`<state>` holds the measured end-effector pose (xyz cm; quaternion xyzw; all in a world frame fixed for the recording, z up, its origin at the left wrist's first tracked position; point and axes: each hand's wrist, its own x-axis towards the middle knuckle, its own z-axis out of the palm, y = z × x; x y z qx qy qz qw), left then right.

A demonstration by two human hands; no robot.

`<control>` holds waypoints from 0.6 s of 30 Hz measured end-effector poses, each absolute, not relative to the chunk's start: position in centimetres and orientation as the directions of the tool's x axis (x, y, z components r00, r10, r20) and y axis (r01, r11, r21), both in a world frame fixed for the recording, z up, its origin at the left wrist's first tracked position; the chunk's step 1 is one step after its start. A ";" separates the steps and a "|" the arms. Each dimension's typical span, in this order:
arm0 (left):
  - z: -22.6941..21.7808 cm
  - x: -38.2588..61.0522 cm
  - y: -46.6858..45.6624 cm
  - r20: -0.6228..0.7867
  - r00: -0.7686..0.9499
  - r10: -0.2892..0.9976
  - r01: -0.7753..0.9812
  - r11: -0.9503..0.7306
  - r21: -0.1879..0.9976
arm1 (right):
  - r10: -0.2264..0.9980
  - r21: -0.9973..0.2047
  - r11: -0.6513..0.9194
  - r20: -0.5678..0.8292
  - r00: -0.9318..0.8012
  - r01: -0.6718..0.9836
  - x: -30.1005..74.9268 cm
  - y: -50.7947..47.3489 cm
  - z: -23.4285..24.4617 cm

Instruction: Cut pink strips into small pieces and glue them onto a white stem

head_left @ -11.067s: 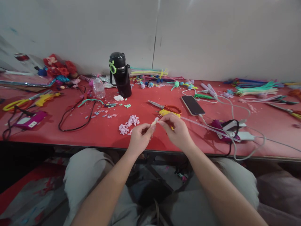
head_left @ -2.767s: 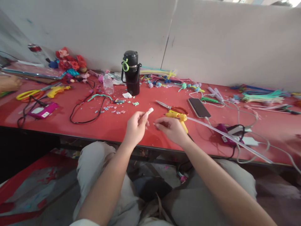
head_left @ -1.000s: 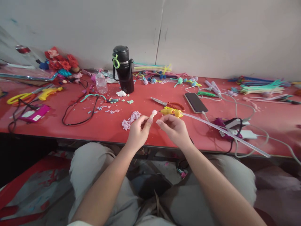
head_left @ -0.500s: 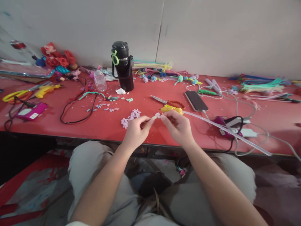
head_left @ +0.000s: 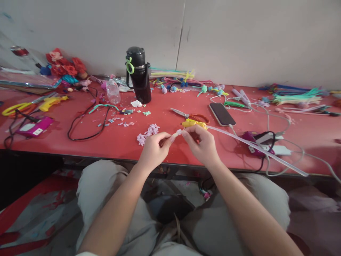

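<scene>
Between my two hands, above the front of the red table (head_left: 106, 144), is a small pale pink-and-white piece (head_left: 178, 133); its exact kind is too small to make out. My left hand (head_left: 157, 146) pinches its left end between thumb and fingertips. The fingertips of my right hand (head_left: 201, 143) close on its right end. Left of my left hand lies a pile of short lilac fuzzy pieces (head_left: 148, 133). Just beyond my right hand rests a yellow glue gun (head_left: 194, 123), a long clear glue stick (head_left: 255, 146) reaching out to its right. Scissors (head_left: 190, 115) with orange handles lie behind it.
A black tumbler (head_left: 138, 76) stands at the back, beside a clear plastic bottle (head_left: 113, 91). To the right are a phone (head_left: 221, 114) on a white cable and a purple power strip (head_left: 253, 144). Bundles of pipe cleaners (head_left: 298, 96) lie at the back right.
Both hands hold nearly the same place. The small piece between the fingertips shifts very slightly; nothing else visibly moves.
</scene>
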<state>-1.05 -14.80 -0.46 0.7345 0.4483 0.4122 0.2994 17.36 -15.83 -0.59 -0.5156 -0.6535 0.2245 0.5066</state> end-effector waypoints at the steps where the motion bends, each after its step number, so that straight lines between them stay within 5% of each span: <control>1: -0.4 -1.1 -14.8 0.334 0.258 0.906 0.414 -0.416 0.809 | 0.900 -0.814 0.366 0.432 0.049 0.452 17.4 -15.8 -0.6; 18: 0.2 -0.9 -15.1 0.327 0.256 0.910 0.423 -0.410 0.808 | 0.919 -0.854 0.360 0.395 0.017 0.375 17.7 -15.8 -0.8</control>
